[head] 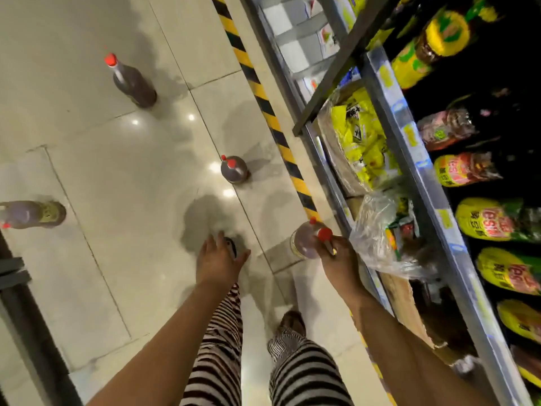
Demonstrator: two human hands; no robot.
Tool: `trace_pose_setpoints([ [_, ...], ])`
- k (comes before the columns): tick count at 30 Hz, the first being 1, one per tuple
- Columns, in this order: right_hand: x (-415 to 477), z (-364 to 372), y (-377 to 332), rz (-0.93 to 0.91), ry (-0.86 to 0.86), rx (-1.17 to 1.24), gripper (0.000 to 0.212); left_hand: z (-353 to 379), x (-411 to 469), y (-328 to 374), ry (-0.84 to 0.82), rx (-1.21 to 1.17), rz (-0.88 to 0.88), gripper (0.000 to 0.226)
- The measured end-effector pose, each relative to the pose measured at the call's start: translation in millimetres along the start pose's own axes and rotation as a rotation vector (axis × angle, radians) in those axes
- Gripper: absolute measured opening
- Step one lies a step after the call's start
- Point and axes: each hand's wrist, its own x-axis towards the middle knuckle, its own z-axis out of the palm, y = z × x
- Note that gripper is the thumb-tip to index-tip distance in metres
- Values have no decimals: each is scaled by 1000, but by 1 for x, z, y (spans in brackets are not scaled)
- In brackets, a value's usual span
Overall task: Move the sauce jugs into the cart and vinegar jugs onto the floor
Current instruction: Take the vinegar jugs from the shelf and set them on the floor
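My right hand (336, 259) grips a dark brown jug with a red cap (306, 240) by its handle, low over the floor beside the yellow-black striped line. My left hand (218, 260) hangs open with spread fingers above my foot, holding nothing. Three more red-capped brown jugs stand on the pale tiles: one just ahead (233, 170), a tall one further off at the left (133, 83), and one at the far left edge (29, 213). Labelled jugs (491, 219) fill the shelf at my right.
A metal shelf unit (409, 159) runs along the right, with yellow packets (360, 133) and a plastic bag (380, 230) on its lower ledge. The hazard stripe (272, 118) marks the shelf's base. A dark frame (17, 303) stands at the left edge. My striped trouser legs fill the bottom centre.
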Motion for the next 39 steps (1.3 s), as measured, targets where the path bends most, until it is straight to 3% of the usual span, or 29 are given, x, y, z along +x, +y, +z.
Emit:
trace_pose_setpoints([
  [3, 51, 27, -1, -22, 14, -33, 32, -1, 69, -11, -7, -103, -21, 94],
  [6, 96, 55, 8, -50, -5, -34, 42, 11, 139, -25, -6, -275, -46, 117],
  [9, 139, 78, 13, -157, 4, -46, 57, 36, 212, -41, 10, -292, -15, 132],
  [12, 175, 100, 18, -154, 16, -39, 41, 65, 284, -59, 66, -381, 79, 140],
  [14, 192, 116, 23, -201, 80, -15, 29, 84, 324, -70, 75, -460, 230, 138],
  [18, 230, 144, 40, -287, 157, -96, 42, 104, 378, -79, 93, -631, 381, 116],
  [21, 249, 156, 54, -259, 72, -28, 48, 105, 397, -73, 143, -607, 419, 98],
  [25, 255, 161, 52, -312, 19, -35, 64, 95, 392, -57, 229, -743, 320, 81],
  [29, 230, 131, 17, -291, 19, -49, 57, 57, 340, -42, 184, -892, 284, 80],
  [33, 176, 69, -46, -279, 22, -132, 46, -22, 240, -15, 194, -961, 290, 78],
  [37, 107, -19, -123, -409, 26, -190, 41, -119, 126, 21, 167, -978, 342, 80],
  [39, 74, -67, -157, -399, 28, -188, 55, -165, 68, 42, 180, -1003, 340, 81],
])
